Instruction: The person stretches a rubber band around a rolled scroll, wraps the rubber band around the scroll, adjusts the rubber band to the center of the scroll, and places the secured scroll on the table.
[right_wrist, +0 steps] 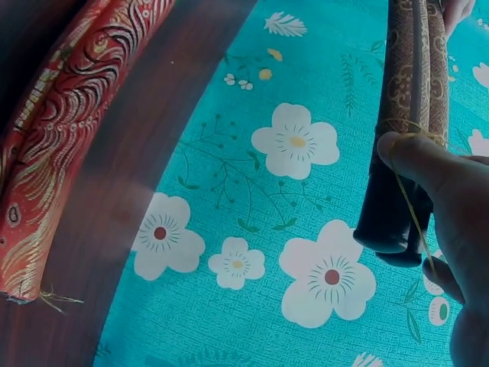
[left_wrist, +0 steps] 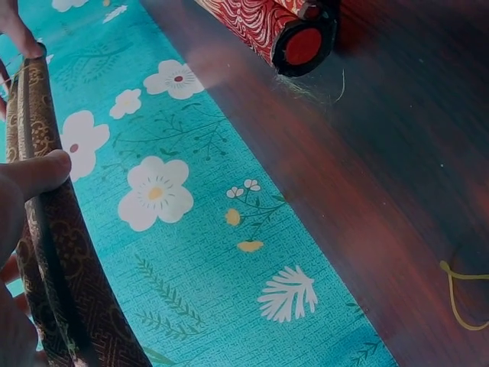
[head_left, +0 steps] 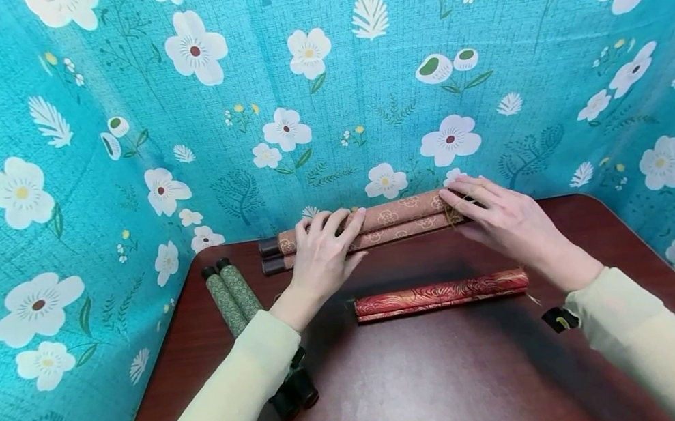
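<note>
A brown patterned scroll, rolled from both ends into two parallel rolls with dark end knobs, lies crosswise at the table's far side. My left hand grips it left of its middle, the thumb on the near side. Toward the other end, my right hand holds the rolls between thumb and fingers. Around that end runs a thin yellow cord, which hangs down past the right thumb. Closer to me lies a red scroll with gold swirls, touched by neither hand.
A green double-rolled scroll slants along the table's left side, partly hidden under my left sleeve. By my right cuff sits a small black object with a yellowish mark. Blue flowered cloth stands behind the dark red-brown table.
</note>
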Action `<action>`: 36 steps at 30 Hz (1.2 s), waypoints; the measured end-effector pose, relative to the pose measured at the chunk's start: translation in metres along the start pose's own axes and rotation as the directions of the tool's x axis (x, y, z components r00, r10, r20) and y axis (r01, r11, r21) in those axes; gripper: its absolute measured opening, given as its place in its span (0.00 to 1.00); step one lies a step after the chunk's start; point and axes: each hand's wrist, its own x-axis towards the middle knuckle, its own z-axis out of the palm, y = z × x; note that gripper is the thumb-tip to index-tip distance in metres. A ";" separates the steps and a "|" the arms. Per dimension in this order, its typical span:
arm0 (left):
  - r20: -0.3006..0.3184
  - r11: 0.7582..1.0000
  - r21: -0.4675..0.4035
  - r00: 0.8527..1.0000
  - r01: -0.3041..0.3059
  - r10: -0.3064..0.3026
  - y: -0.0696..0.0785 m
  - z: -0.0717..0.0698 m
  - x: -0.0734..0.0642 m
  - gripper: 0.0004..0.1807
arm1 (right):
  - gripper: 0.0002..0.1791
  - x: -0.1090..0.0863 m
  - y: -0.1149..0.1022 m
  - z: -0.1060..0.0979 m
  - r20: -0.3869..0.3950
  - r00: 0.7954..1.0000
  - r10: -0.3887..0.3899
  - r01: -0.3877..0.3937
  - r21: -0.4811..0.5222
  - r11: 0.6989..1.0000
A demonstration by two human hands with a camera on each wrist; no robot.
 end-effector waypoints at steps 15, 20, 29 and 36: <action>-0.022 1.000 0.001 1.000 0.002 -0.002 0.000 -0.001 0.001 0.40 | 0.47 0.007 0.010 -0.007 0.055 0.997 0.049 -0.051 0.044 0.998; -0.032 1.000 0.006 0.999 -0.002 0.003 0.001 -0.002 0.002 0.39 | 0.48 0.006 0.014 -0.008 0.054 0.998 0.044 -0.046 0.038 0.998; -0.045 1.000 -0.030 0.999 0.003 -0.005 0.001 -0.004 0.002 0.40 | 0.34 0.003 0.017 -0.009 0.053 0.996 0.077 -0.076 -0.026 0.997; -0.041 0.998 -0.058 0.999 0.008 -0.011 0.000 -0.004 0.000 0.40 | 0.40 0.001 0.018 -0.006 0.030 0.996 0.081 -0.082 0.030 0.996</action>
